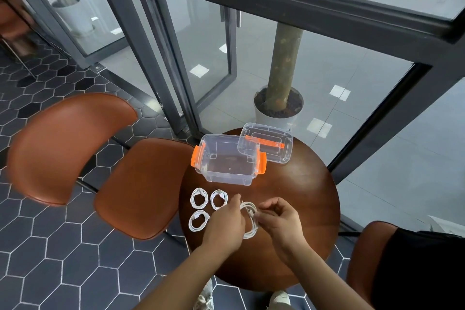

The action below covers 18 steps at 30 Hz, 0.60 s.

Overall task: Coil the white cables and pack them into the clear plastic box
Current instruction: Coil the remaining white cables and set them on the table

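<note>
A round dark-brown wooden counter (302, 196) is carrying everything. The clear plastic box with orange latches (226, 178) is sitting open at its far side, and its clear lid with an orange handle (286, 156) is lying just behind the box's right corner. Nearer, the left hand (224, 221) and right hand (279, 219) are each closing a curled grip, apparently a pinch, on one loose white cable loop (250, 221). Three small coiled white cables (198, 198) are lying on the counter just left of the hands.

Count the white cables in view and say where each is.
4. Three coils lie on the table before the clear plastic box: back-left coil, back-right coil, front coil. The fourth cable is held by the left hand and right hand. None seems hidden.
</note>
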Motion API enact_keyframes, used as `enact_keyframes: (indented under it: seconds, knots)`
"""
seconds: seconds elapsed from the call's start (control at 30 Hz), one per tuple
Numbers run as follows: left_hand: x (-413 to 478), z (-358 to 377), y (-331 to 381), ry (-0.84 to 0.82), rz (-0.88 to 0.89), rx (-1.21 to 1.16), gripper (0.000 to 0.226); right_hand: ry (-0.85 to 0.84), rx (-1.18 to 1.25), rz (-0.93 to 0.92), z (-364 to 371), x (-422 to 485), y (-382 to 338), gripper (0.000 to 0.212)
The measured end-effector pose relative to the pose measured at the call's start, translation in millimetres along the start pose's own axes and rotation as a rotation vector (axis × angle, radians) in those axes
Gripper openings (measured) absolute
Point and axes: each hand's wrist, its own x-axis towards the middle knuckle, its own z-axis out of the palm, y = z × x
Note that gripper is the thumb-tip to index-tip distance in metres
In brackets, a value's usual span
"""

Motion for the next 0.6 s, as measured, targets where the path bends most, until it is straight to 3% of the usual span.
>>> enact_keyframes:
  seconds: [0.1,0.2,0.33,0.37,0.43,0.6]
  knots:
    - [1,0,-2,-0.026,-0.028,-0.197,0.062,-0.02,-0.017,0.006,-2,1,-1,0.023]
    - [-1,-7,0,-0.089,-0.17,-0.597,0.067,-0.015,-0.026,-0.013,-4,2,-6,0.022]
    - [1,-17,0,-0.104,-0.302,-1.026,0.04,0.007,-0.007,-0.039,-8,3,-10,0.023]
    - [1,-20,1,-0.118,-0.332,-1.098,0.042,0.004,-0.007,-0.041,-8,3,-11,0.023]
    - [1,-22,0,-0.148,-0.362,-1.115,0.047,-0.011,-0.018,-0.042,-8,2,-12,0.022]
    - [0,-16,-5,-0.099,-0.267,-0.999,0.032,-0.012,-0.096,-0.055,-7,4,-11,0.021]
